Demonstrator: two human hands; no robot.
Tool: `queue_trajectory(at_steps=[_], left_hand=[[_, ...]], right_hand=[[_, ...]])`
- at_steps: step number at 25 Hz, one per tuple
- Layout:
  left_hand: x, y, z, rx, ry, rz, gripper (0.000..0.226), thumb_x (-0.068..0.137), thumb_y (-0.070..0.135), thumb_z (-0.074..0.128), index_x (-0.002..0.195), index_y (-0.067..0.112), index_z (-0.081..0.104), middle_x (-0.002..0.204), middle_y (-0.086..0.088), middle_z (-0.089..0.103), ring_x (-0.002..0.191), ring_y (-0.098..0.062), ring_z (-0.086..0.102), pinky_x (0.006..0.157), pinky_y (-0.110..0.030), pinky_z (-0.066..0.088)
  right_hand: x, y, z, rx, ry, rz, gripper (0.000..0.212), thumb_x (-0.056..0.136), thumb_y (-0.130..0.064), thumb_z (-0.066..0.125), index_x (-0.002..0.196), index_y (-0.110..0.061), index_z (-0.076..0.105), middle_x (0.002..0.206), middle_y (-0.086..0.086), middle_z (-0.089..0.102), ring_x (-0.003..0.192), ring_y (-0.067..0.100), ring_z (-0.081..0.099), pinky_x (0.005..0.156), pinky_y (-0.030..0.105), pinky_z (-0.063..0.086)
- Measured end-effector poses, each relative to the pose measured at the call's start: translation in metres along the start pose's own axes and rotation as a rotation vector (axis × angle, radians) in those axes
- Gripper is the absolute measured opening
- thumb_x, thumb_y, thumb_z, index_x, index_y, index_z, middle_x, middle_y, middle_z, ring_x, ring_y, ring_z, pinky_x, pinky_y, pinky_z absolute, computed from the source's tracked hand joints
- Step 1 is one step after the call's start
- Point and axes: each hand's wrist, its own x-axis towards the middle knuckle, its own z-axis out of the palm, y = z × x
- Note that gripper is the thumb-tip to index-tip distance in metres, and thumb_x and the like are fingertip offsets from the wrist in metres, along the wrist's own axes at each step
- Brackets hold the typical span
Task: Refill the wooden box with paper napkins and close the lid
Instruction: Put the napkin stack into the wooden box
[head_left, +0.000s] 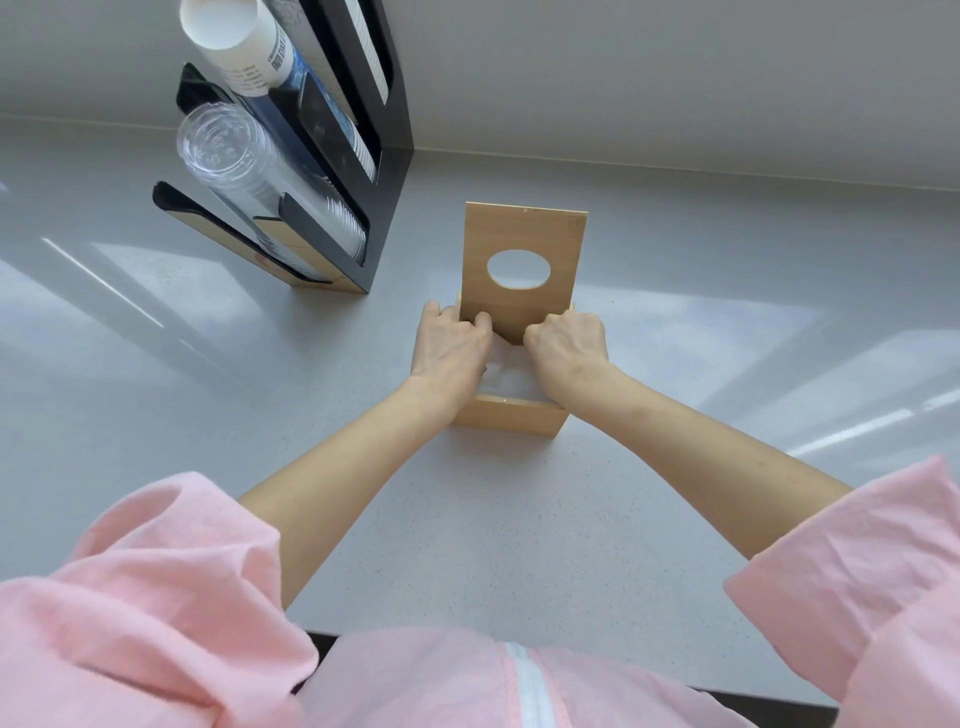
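Note:
A light wooden box (511, 418) stands on the grey counter in the middle of the view. Its lid (522, 236), with an oval hole, stands upright at the far side. White paper napkins (506, 371) fill the inside, showing between my hands. My left hand (449, 345) is curled over the left part of the box, fingers bent down onto the napkins by the lid's base. My right hand (569, 345) is curled the same way on the right part. The fingertips of both are hidden inside the box.
A black cup dispenser (358, 171) stands at the back left, holding stacked clear plastic cups (228, 150) and white paper cups (234, 36). A pale wall runs behind the counter (727, 312). Pink sleeves fill the bottom of the view.

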Motion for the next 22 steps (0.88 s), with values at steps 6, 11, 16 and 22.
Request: queue_trajectory(at_steps=[6, 11, 16, 22], left_hand=[[-0.005, -0.011, -0.003, 0.039, 0.086, 0.155, 0.013, 0.076, 0.027, 0.066, 0.081, 0.016, 0.063, 0.078, 0.003, 0.071, 0.086, -0.021, 0.058, 0.074, -0.030, 0.023], [0.001, -0.011, -0.003, 0.030, -0.210, 0.319, 0.026, 0.089, 0.018, 0.045, 0.100, 0.017, 0.069, 0.087, -0.004, 0.069, 0.098, -0.025, 0.055, 0.103, -0.034, 0.020], [0.013, -0.007, -0.005, 0.140, -0.310, 0.333, 0.033, 0.088, 0.009, 0.039, 0.101, 0.019, 0.067, 0.062, 0.003, 0.051, 0.083, -0.023, 0.054, 0.104, -0.036, 0.019], [-0.010, -0.011, -0.010, -0.277, -0.071, 0.211, 0.036, 0.091, 0.013, 0.036, 0.120, 0.018, 0.057, 0.107, -0.006, 0.070, 0.107, -0.023, 0.057, 0.110, -0.032, 0.016]], right_hand=[[-0.003, 0.008, 0.008, 0.093, 0.100, -0.023, 0.019, 0.084, 0.003, 0.053, 0.077, -0.015, 0.050, 0.105, 0.007, 0.067, 0.092, 0.027, 0.057, 0.044, 0.023, 0.017], [-0.001, 0.000, 0.020, 0.036, 0.006, -0.189, 0.030, 0.087, -0.004, 0.044, 0.106, -0.014, 0.065, 0.105, 0.003, 0.070, 0.109, 0.022, 0.054, 0.098, 0.033, 0.028], [0.009, 0.004, 0.020, -0.021, -0.197, -0.196, 0.039, 0.090, -0.004, 0.036, 0.114, -0.018, 0.063, 0.107, 0.003, 0.070, 0.099, 0.020, 0.057, 0.113, 0.034, 0.011], [-0.006, 0.010, 0.019, 0.275, 0.036, -0.201, 0.039, 0.093, -0.012, 0.035, 0.123, -0.020, 0.059, 0.113, 0.007, 0.070, 0.112, 0.027, 0.055, 0.107, 0.030, 0.027]])
